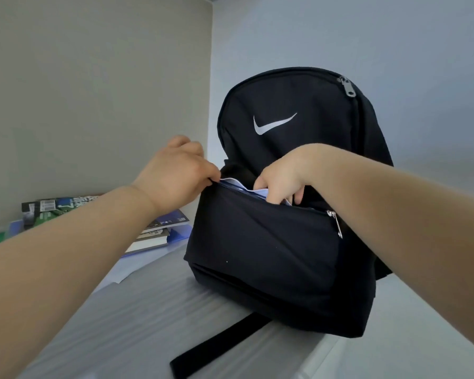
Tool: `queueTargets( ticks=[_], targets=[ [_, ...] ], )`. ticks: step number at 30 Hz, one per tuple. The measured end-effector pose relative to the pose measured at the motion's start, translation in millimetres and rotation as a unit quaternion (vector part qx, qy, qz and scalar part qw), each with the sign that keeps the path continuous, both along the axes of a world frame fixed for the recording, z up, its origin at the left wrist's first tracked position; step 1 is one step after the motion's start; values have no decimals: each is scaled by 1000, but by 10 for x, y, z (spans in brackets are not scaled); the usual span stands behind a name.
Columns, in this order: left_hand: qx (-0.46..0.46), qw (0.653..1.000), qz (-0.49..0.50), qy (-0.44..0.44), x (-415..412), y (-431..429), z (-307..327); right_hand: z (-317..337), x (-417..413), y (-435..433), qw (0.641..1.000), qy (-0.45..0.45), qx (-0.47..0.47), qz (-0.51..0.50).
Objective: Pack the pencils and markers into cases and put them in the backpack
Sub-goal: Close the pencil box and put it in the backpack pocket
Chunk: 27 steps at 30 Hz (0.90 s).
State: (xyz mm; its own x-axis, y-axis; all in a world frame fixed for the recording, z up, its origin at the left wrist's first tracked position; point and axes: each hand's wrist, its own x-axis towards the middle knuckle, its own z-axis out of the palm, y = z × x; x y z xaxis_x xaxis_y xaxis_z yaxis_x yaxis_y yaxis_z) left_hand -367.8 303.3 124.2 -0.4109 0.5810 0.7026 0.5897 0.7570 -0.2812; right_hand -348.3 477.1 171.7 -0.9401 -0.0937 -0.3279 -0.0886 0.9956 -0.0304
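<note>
A black backpack (271,255) with a white swoosh stands upright on the table, its front pocket unzipped. My left hand (175,176) pinches the left end of the pocket's upper edge and holds it open. My right hand (279,179) reaches into the pocket mouth, fingers curled on a pale blue and white case (241,186) that sticks partly out. Most of the case is hidden inside the pocket. No loose pencils or markers are visible.
A stack of books (153,228) on a blue tray lies left of the backpack against the wall. A black strap (216,348) trails toward the table's front edge. The front pocket's zipper pull (337,222) hangs at the right; walls close in behind.
</note>
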Motion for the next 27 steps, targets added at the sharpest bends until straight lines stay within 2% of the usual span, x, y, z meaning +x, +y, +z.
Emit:
queueTargets(
  ticks=[3,5,8,10,13,14,16,18,21,25,27],
  targets=[
    [52,996,32,-65,-22,-36,-62,-110,65,233,982,63,-180,-4],
    [58,996,25,-59,-25,4,-92,-196,111,324,972,95,-217,11],
    [55,998,-2,-7,-24,105,-78,-138,129,264,981,52,-184,30],
    [64,998,0,-9,-27,148,-18,-36,116,169,989,21,-145,22],
    [85,996,-1,-11,-59,153,-67,-60,83,93,995,23,-94,21],
    [87,996,-7,-7,-81,151,-126,-117,80,91,997,30,-71,28],
    [118,991,-3,-57,-68,170,-221,-226,70,122,996,58,-37,51],
    [157,982,5,-108,-115,211,-263,-285,87,186,991,101,-70,51],
    [122,982,26,-140,-193,286,-301,-273,137,399,975,167,-146,24],
    [130,973,62,-180,-258,404,-412,-323,252,637,976,175,-132,14],
    [129,969,122,-171,-272,483,-438,-410,267,679,966,242,-93,-2]
  ],
)
